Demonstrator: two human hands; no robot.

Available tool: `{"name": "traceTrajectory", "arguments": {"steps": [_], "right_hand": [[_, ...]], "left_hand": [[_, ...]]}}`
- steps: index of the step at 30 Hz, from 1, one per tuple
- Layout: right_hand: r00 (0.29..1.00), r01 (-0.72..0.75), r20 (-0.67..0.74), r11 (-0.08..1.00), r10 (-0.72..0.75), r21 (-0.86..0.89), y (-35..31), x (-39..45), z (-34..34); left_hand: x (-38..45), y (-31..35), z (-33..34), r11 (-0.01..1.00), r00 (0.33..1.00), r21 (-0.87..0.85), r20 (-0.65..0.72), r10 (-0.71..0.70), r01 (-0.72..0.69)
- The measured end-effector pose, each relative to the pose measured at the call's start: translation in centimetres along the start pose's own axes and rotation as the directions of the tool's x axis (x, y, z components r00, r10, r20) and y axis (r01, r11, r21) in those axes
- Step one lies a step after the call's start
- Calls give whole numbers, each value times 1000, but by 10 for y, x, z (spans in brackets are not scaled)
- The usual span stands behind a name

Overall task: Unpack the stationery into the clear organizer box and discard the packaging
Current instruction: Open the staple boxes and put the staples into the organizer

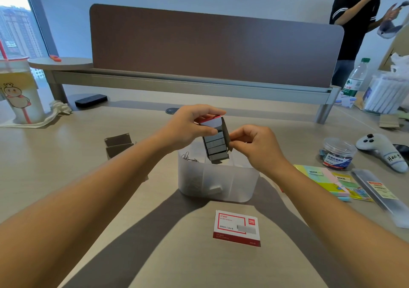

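Both hands [188, 126] pinch staple box [215, 141] above organizer [221, 190]

A brown divider panel [212, 44] backs the desk [66, 154]; window [15, 22] left.

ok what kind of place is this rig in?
Most likely an office workstation: a long desk with a brown privacy divider along its back, packs of stationery such as sticky notes, and a high-rise view through the window.

Two staple boxes [215, 137] [236, 228], one organizer [218, 183], two sticky-note packs [318, 179] [349, 187], one clip jar [337, 153].
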State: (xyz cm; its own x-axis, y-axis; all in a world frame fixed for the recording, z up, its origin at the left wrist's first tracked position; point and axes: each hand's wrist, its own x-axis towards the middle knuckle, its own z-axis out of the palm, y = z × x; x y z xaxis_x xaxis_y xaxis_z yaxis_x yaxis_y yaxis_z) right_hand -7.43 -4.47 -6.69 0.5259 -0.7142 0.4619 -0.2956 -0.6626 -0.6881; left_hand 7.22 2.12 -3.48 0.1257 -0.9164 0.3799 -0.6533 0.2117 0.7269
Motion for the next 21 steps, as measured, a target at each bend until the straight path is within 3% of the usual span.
{"name": "traceTrajectory", "arguments": {"steps": [13,21], "right_hand": [[999,11,-32,1000,-11,6,1,4,0],[998,-35,-45,990,41,136,-9,11,-3]], "left_hand": [[3,-2,0,1000,1000,8,-14,15,-15],[-7,-4,-6,993,1000,118,19,7,-10]]}}
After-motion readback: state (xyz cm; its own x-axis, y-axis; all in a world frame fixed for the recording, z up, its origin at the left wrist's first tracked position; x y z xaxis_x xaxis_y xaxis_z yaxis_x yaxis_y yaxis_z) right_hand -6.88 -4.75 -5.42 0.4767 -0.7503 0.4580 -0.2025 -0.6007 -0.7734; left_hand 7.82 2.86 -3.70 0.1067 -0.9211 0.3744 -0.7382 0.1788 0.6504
